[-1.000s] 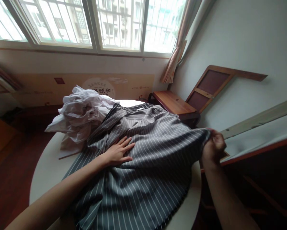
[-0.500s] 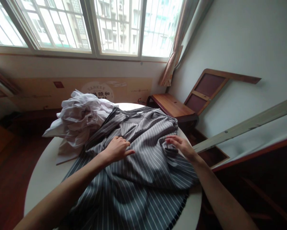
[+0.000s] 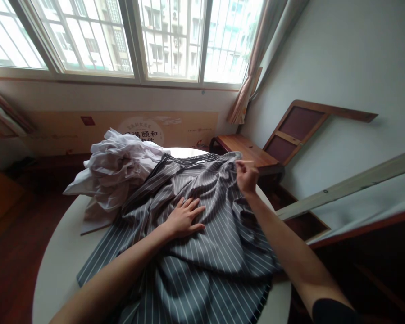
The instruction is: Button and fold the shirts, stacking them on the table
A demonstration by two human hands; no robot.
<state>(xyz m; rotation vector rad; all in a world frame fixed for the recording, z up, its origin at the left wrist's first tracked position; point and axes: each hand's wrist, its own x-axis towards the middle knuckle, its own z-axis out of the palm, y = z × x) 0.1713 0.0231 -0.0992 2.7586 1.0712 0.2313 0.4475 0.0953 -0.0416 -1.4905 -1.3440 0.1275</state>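
A dark grey garment [image 3: 202, 270] with white pinstripes lies spread and wrinkled over the white round table; whether it is a skirt or a shirt I cannot tell. Fingers spread, my left hand [image 3: 185, 218] rests flat on the middle of the cloth. My right hand [image 3: 247, 177] is closed on the garment's upper right corner, near the table's far right edge. A small pale label shows inside the band along the far edge. Left of the garment, a heap of crumpled white cloth [image 3: 121, 157] sits on a thin flat board.
The white table [image 3: 58, 252] has a rounded edge. Behind it stand a low wooden bench [image 3: 246, 150] and a printed panel [image 3: 104, 126] under the barred windows. A pale beam [image 3: 357, 182] crosses at the right, and a curtain [image 3: 241, 101] hangs at the window's right side.
My right hand has moved away from me and taken hold of the garment's upper right corner, drawing it outward. My left hand has slid right and flattened onto the cloth.
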